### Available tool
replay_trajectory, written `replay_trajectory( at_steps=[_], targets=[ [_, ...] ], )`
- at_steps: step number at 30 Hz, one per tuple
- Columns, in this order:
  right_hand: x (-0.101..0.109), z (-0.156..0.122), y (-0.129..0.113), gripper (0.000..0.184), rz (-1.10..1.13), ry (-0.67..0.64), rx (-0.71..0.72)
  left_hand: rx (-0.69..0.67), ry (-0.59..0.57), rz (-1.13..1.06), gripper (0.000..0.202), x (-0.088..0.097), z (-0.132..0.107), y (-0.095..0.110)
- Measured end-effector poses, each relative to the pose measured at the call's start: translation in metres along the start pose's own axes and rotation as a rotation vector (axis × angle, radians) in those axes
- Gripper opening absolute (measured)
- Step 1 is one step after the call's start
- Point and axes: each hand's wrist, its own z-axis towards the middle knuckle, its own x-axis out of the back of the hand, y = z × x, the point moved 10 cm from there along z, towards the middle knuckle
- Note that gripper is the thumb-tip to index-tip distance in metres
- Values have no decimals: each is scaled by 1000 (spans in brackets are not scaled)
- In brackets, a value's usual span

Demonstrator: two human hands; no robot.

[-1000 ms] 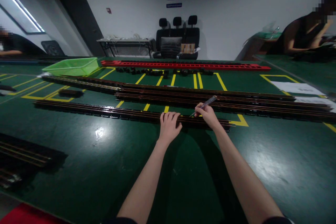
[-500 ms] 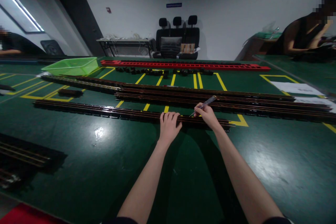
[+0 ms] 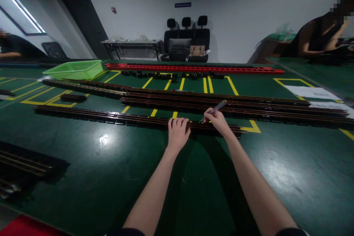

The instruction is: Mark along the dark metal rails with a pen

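A long black strip with thin copper-coloured rods (image 3: 94, 115) lies crosswise in front of me on the green table. My left hand (image 3: 178, 132) grips it from above, fingers over the far side and thumb on the near side. Just to the right, my right hand (image 3: 217, 120) holds a slim screwdriver (image 3: 219, 106) with a clear handle. Its thin shaft slants down left to the strip, between the two hands. Whether the tip touches the strip is too small to tell.
Behind lie more long rodded strips (image 3: 193, 99), small black parts (image 3: 166, 76), a red slotted rail (image 3: 193, 68) and a green basket (image 3: 74, 70). Other strips (image 3: 24, 160) sit at the near left. Papers (image 3: 313, 92) lie right. People are seated at both sides.
Both hands keep their places on and over the strip, the screwdriver still pointing down at it. The view has shifted very slightly; nothing else visibly differs.
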Motion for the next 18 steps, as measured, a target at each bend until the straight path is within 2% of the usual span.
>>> replay_trajectory(
  at_steps=[9,18],
  targets=[
    [1,-1,-7,23,-137,-13,23,-16,-5,47,33,0,-1,3],
    [1,-3,-11,21,-170,-10,36,6,-14,47,34,6,-1,4]
  ],
)
